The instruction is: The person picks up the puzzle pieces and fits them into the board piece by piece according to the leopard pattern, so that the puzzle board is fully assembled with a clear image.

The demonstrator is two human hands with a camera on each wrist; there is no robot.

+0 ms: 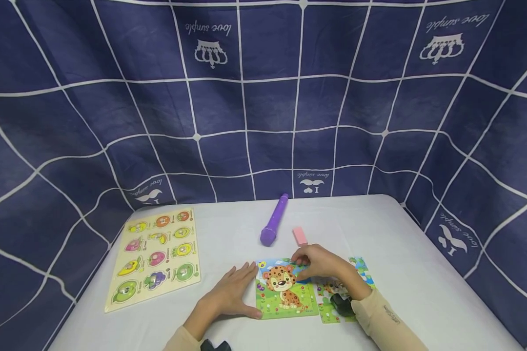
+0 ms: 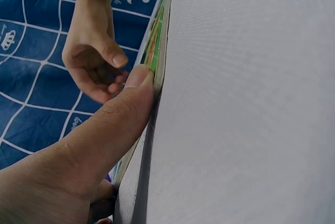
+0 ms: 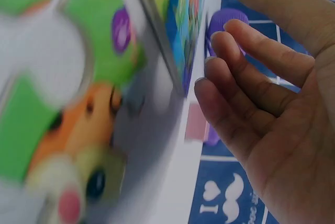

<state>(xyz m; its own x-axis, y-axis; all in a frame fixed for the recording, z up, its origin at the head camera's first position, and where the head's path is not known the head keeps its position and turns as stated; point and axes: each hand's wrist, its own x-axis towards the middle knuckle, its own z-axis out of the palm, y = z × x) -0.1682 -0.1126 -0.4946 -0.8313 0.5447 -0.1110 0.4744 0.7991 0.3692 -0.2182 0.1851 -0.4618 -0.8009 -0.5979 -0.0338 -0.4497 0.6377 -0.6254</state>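
A square leopard picture puzzle board [image 1: 285,285] lies on the white table. My left hand [image 1: 233,293] rests at its left side, fingers stretched along the edge, with the thumb [image 2: 107,122] touching the lower edge. Over the board's upper right part is my right hand [image 1: 319,262], fingers loosely bent and the thumb apart. Its palm [image 3: 282,130] shows nothing held in the right wrist view. Loose jigsaw pieces [image 1: 330,315] with a similar leopard picture lie right of the board, partly hidden under the right wrist.
Behind the board are a purple toy microphone [image 1: 274,222] and a small pink block [image 1: 299,236]. A fruit peg puzzle board [image 1: 149,295] lies on the left. A blue curtain with white lines [image 1: 268,107] hangs around the table's back and sides.
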